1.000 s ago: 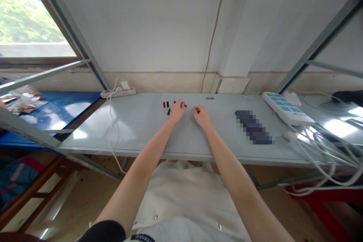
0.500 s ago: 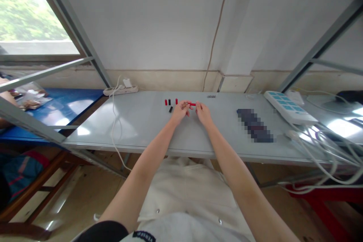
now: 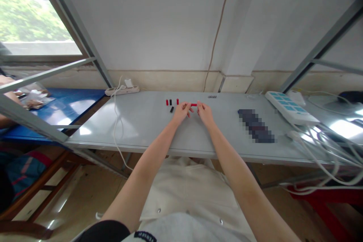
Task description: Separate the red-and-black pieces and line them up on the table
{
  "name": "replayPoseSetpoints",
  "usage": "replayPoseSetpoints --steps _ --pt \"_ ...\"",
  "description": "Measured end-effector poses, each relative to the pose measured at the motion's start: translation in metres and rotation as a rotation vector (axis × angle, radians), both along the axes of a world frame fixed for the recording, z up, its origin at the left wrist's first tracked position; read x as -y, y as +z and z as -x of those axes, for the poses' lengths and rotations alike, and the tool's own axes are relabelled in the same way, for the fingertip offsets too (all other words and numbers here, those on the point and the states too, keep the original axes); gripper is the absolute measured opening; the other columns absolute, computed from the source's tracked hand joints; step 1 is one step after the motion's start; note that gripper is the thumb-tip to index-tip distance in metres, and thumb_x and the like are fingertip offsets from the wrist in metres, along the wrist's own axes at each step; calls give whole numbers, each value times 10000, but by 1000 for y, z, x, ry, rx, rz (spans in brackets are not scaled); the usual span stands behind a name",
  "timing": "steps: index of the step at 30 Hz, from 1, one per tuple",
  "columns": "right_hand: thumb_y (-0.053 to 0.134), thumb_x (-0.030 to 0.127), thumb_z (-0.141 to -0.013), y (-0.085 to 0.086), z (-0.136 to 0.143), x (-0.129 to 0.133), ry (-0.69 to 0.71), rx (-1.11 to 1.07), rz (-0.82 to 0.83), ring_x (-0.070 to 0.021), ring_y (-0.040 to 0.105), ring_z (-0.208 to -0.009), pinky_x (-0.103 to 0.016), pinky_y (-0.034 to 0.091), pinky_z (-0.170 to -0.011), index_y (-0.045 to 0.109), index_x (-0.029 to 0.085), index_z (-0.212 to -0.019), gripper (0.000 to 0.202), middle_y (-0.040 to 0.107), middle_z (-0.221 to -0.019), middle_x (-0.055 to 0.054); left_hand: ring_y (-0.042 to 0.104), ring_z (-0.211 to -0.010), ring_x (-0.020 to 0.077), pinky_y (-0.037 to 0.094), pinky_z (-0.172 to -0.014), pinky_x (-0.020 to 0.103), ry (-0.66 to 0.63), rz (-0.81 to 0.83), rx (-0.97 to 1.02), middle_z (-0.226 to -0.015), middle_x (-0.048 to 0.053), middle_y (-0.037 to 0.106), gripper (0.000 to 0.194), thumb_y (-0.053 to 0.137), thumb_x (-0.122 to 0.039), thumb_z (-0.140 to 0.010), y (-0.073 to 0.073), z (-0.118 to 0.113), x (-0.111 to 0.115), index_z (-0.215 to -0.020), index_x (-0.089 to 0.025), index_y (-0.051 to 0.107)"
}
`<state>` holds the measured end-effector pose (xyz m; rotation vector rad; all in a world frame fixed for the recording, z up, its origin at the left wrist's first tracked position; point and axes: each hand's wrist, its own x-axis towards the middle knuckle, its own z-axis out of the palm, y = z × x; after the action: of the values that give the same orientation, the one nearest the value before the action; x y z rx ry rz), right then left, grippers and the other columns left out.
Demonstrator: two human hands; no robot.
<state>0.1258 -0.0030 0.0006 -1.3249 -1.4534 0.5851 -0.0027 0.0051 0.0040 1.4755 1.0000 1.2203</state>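
Note:
A slim red rod (image 3: 194, 104) spans the gap between my hands above the grey table. My left hand (image 3: 183, 111) pinches its left end, and my right hand (image 3: 204, 112) pinches its right end; the fingers hide both ends. Just left of my left hand stand two small red cylinders, one farther left (image 3: 167, 102) and one nearer (image 3: 177, 101). Between them is an upright black cylinder (image 3: 170, 102), and another black cylinder (image 3: 171, 109) lies tilted in front. A short row of several tiny dark pieces (image 3: 212, 96) sits behind my right hand, too small to make out.
On the grey table (image 3: 136, 128), a power strip (image 3: 122, 90) with a white cable lies at the back left. A pixelated dark object (image 3: 256, 126) is to the right, beside a large white power strip (image 3: 290, 107) and tangled cables (image 3: 326, 155). Metal frame posts flank the table.
The view has shifted slightly, so everything sits a little farther right. Both hands keep their hold on the red rod, with little visible movement.

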Motion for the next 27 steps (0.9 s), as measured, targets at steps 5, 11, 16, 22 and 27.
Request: replayPoseSetpoints --steps 5,11,16,22,27 --pt "304 666 -759 0 -1 -1 -6 -83 -3 -105 385 -435 -240 318 -461 392 205 -506 533 415 -437 16 436 -351 30 310 -393 175 90 7 28 -590 -3 586 376 443 -481 -794 -2 1 -3 -770 -122 553" --pt "280 684 -745 3 -6 -3 -80 -262 35 -103 370 -393 -248 310 -424 406 209 -523 539 422 -432 16 424 -360 32 305 -395 180 184 29 61 -584 -10 568 401 421 -499 -798 0 4 -5 -801 -125 566" --pt "346 675 -706 5 -5 -4 -22 -293 55 -108 444 -470 -245 334 -442 522 183 -638 527 552 -587 -32 425 -368 30 306 -397 179 133 21 21 -591 -9 577 387 467 -502 -768 -1 3 -4 -744 -131 574" --pt "520 557 -645 5 0 0 145 -165 116 -116 487 -563 -232 367 -494 597 170 -732 404 577 -628 -20 435 -374 44 318 -398 189 92 -23 32 -582 -6 568 372 500 -499 -746 -5 3 -6 -700 -133 553" --pt "578 462 -633 4 2 2 220 -73 131 -89 453 -535 -225 366 -518 603 161 -718 314 588 -639 -7 364 -352 41 276 -377 187 135 -46 43 -482 -43 477 341 513 -470 -743 -7 4 -9 -665 -139 539"
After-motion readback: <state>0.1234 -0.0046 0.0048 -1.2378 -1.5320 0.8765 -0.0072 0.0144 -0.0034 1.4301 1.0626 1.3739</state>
